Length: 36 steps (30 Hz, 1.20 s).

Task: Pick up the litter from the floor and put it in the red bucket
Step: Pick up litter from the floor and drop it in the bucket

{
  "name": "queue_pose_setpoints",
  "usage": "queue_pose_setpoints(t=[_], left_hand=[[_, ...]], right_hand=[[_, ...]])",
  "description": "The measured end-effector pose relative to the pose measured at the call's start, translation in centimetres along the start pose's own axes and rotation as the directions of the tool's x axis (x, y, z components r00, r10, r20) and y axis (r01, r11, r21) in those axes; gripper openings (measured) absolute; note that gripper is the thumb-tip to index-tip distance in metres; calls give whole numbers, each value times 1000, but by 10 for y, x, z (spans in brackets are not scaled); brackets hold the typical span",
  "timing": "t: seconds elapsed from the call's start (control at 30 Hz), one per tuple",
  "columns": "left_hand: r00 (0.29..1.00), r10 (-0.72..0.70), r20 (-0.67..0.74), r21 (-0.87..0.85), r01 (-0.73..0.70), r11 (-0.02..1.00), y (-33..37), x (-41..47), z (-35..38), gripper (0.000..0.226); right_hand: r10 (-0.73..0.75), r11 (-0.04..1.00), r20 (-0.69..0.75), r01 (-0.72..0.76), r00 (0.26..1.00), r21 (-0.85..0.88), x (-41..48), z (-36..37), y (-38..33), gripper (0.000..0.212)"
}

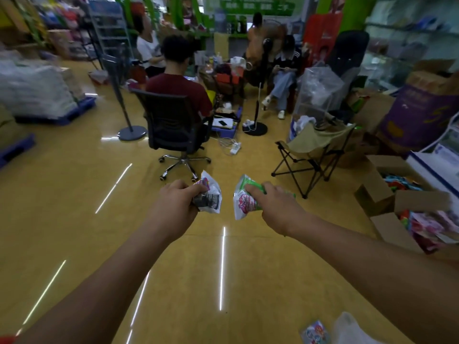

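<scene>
My left hand (173,204) is stretched out over the yellow floor, gripping a crumpled silver and black snack wrapper (211,194). My right hand (278,207) holds a green and white snack packet (244,199) beside it, a little apart. Two more pieces of litter lie on the floor at the bottom right: a small colourful wrapper (315,332) and a pale plastic bag (347,326). A sliver of something red (7,340) shows at the bottom left corner; whether it is the bucket I cannot tell.
A person sits in a black office chair (171,130) straight ahead, with a folding camp chair (315,150) to its right. Open cardboard boxes (387,184) of packets stand at the right. Power strips and cables (233,145) lie on the floor. Stacked sacks (34,90) sit at the left.
</scene>
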<state>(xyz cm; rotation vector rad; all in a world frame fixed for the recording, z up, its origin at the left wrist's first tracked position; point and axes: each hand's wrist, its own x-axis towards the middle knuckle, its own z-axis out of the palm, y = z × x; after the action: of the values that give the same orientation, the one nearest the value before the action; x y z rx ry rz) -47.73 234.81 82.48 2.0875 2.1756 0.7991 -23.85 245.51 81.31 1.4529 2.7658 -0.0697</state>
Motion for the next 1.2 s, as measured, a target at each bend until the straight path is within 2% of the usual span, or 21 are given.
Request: queue_pose_setpoints(t=[0.43, 0.87, 1.2], left_hand=[[982, -160, -97, 111, 170, 979, -109, -96, -111, 47], [948, -264, -179, 115, 286, 951, -214, -194, -204, 46], [891, -386, -238, 120, 422, 899, -298, -275, -268, 49]], right_hand=[[-186, 981, -19, 185, 982, -60, 22, -17, -164, 82], [-300, 952, -37, 297, 953, -69, 27, -17, -345, 87], [-447, 892, -39, 442, 894, -97, 43, -12, -476, 84]])
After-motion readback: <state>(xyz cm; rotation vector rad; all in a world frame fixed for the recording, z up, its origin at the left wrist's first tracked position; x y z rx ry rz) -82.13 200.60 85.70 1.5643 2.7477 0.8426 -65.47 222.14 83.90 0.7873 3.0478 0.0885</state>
